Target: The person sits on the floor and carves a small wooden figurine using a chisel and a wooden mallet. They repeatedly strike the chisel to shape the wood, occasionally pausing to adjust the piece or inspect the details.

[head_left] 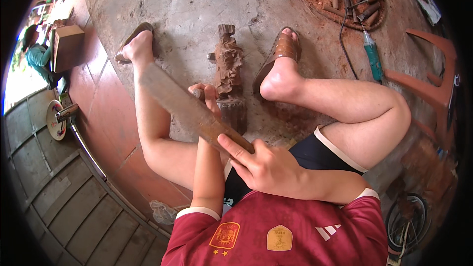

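A brown carved wooden figure (229,66) with a darker base (234,113) is on the concrete floor between my feet. My right hand (268,165) is closed round the near end of a long flat wooden mallet (189,110), which slants up to the left across my left forearm. Just left of the figure's base, my left hand (212,99) grips a tool with a round dark handle (198,92). The rest of that tool is hidden, so I cannot tell its tip. The mallet covers part of my left hand.
A round tray (327,12) of wood dust and several wooden-handled carving tools lies at the far right. Beside it are a green corded power tool (373,56) and a brown plastic chair (436,79). At the far left, a person (39,56) is by a cardboard box (68,44).
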A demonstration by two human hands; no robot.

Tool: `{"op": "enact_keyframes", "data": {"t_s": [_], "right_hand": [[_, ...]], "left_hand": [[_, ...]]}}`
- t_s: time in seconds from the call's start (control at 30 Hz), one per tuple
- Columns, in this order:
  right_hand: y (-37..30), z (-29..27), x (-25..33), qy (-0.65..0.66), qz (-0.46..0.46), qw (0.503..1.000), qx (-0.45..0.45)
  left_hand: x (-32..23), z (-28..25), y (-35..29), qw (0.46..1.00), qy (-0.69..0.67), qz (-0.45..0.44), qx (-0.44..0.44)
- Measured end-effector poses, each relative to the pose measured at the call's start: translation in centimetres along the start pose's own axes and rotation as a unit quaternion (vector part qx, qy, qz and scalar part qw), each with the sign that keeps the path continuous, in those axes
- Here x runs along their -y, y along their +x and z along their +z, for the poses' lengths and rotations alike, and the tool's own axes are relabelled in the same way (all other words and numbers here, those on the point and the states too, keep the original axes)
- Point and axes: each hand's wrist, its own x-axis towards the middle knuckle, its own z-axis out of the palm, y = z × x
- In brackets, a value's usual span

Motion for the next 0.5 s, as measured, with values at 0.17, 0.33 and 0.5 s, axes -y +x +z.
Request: {"op": "enact_keyframes", "data": {"t_s": [0.17, 0.33, 0.5], "right_hand": [[0.5, 0.8, -0.6, -0.067, 0.038, 0.997, 0.027], [-0.7, -0.4, 1.4, 0.041, -0.058, 0.997, -0.041], [-0.5, 1.6, -0.4, -0.063, -0.009, 0.998, 0.001]], "left_hand": [[0.1, 0.3, 0.7, 0.992, -0.121, -0.037, -0.017], [-0.2, -0.2, 0.2, 0.991, -0.135, -0.013, 0.02], [1.2, -0.4, 0.3, 0.986, -0.164, 0.021, 0.037]]}}
